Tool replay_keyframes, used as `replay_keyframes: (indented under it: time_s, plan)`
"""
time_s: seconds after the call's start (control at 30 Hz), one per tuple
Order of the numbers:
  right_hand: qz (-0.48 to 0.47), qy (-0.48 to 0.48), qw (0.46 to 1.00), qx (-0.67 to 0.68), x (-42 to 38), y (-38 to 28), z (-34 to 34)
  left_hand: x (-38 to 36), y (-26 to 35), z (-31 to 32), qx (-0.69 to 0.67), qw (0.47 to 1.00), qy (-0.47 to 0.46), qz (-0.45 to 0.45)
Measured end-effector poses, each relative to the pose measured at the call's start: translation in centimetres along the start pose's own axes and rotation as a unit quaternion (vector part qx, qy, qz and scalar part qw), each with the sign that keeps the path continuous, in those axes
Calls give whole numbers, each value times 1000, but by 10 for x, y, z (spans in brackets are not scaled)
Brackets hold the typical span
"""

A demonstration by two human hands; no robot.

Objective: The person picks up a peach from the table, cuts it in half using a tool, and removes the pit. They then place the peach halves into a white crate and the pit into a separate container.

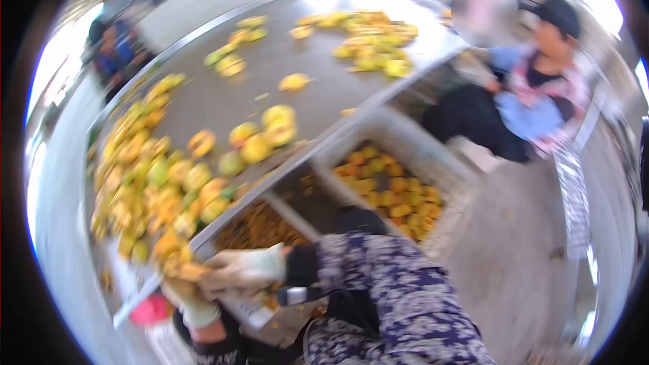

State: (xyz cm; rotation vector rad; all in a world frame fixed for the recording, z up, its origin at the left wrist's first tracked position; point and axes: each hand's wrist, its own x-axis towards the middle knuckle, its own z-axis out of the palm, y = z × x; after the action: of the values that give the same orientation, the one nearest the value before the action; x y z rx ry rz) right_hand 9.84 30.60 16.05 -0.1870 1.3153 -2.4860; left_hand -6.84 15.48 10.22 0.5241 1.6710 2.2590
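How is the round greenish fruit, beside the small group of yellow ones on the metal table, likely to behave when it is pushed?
The greenish fruit would probably roll, as its outline looks round and the table top fairly smooth. Pushed toward the yellow fruit beside it, it may soon be blocked.

Blur smears the left hand (188,292) and the right hand (235,268) where they meet by the heaped fruit (165,192) — whether either grip closes on a piece cannot be told. The right hand covers part of the brown scraps (257,223); the patterned sleeve (405,290) runs off the bottom edge. Figures (118,54) at upper left — too smeared to make out.
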Motion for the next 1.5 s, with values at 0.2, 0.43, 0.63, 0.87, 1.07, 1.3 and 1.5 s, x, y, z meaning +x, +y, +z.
replay_keyframes:
  time_s: [0.2,0.43,0.63,0.87,1.07,1.3,1.5]
  plan:
    - [-121,158,803,-562,8,3,-6,-54,98,-48,52,991,112,48]
    - [-15,133,817,-560,20,8,-15,-102,63,-292,532,808,200,-158]
    - [-23,170,860,-480,39,21,-26,41,92,-178,652,744,121,78]
    - [10,192,875,-443,49,35,-49,159,26,-130,753,639,55,-148]
    - [-70,242,947,-201,56,-3,-42,96,39,-33,-199,948,-65,-239]
    - [-90,288,935,-189,55,-10,-54,82,-6,19,-363,861,-166,-315]
    - [-23,297,944,-139,62,-5,-66,85,-18,30,-408,847,-169,-296]
